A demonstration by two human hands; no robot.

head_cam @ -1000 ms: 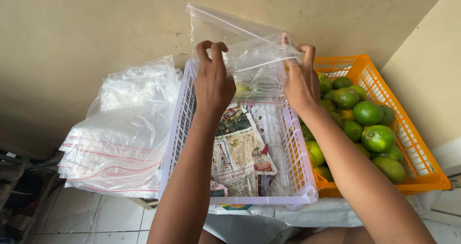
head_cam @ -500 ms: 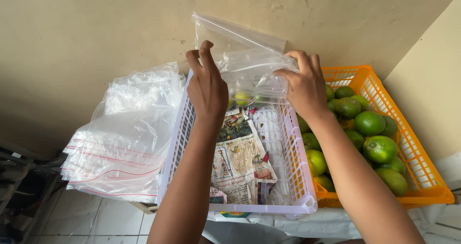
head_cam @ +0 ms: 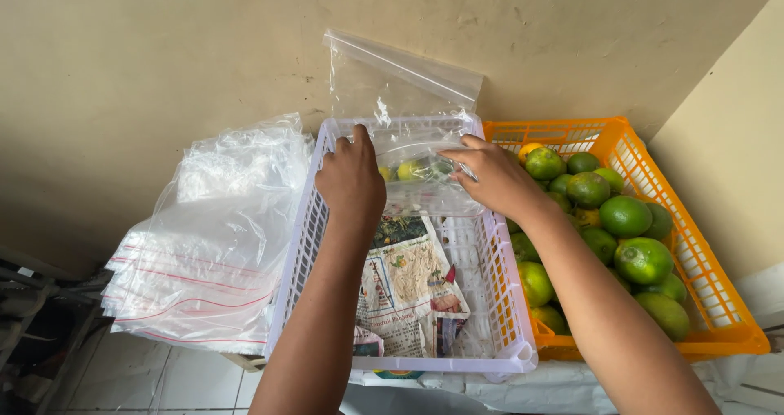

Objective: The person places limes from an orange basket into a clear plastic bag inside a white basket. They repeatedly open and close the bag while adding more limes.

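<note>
head view: both hands are pinching the clear zip bag (head_cam: 408, 129), left hand (head_cam: 351, 182) and right hand (head_cam: 490, 178) clamped on opposite sides. the bag is standing upright against the wall, over the far end of the white basket (head_cam: 490, 301), limes (head_cam: 412, 170) inside.

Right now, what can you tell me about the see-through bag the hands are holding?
The clear plastic bag is thin, shiny and crinkled, with a zip strip along its top edge. It stands upright against the beige wall, its lower part inside the white basket. A few small green limes sit at its bottom. The left hand grips its left side, the right hand pinches its right side.
</note>
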